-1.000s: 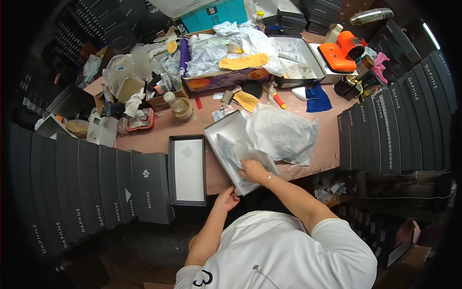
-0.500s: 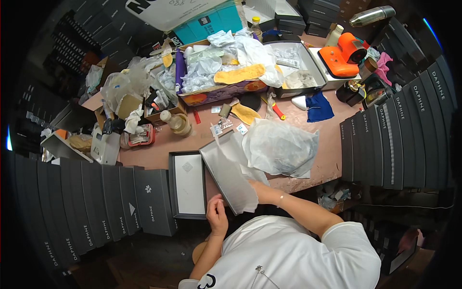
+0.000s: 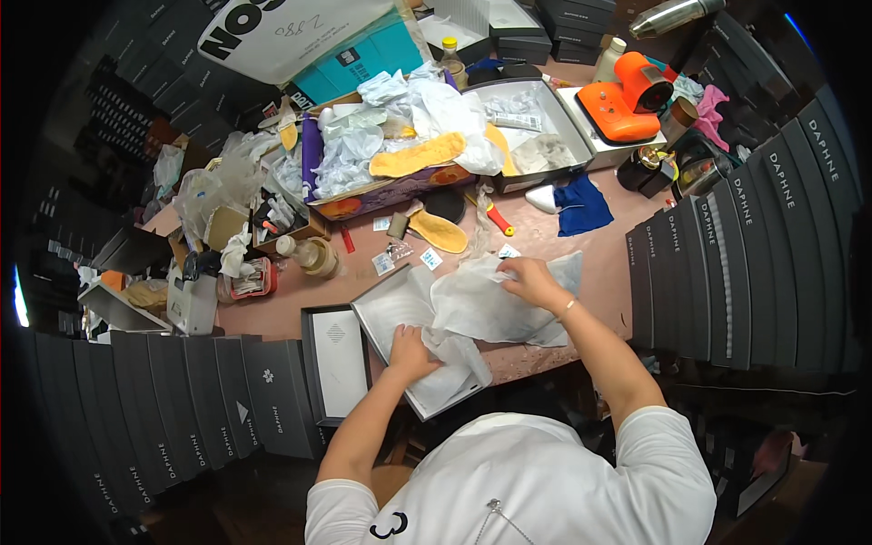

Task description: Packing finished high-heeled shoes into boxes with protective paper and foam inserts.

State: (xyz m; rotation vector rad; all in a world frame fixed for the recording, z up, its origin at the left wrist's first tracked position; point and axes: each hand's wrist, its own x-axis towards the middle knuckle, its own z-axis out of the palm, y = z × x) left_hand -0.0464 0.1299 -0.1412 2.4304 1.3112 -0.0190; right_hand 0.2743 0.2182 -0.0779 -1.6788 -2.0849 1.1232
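An open grey box (image 3: 392, 313) lies at the front edge of the brown table (image 3: 604, 254), lined with white tissue paper (image 3: 481, 304). My left hand (image 3: 411, 352) presses flat on the paper inside the box. My right hand (image 3: 534, 282) pinches the far edge of the tissue sheet, which spreads over the box's right side. A dark box lid (image 3: 336, 361) with a white inside lies just left of the box.
Stacks of dark shoe boxes (image 3: 736, 272) stand right and left (image 3: 163, 418) of the table. Behind the box lie yellow insoles (image 3: 438, 232), a red-handled tool (image 3: 495, 218), a blue cloth (image 3: 579, 204), an orange device (image 3: 627, 95), a tape roll (image 3: 318, 257) and a cluttered tray (image 3: 381, 173).
The box has shifted toward me. My left hand moved from the table's edge onto the paper in the box. My right hand went up to the tissue's far edge.
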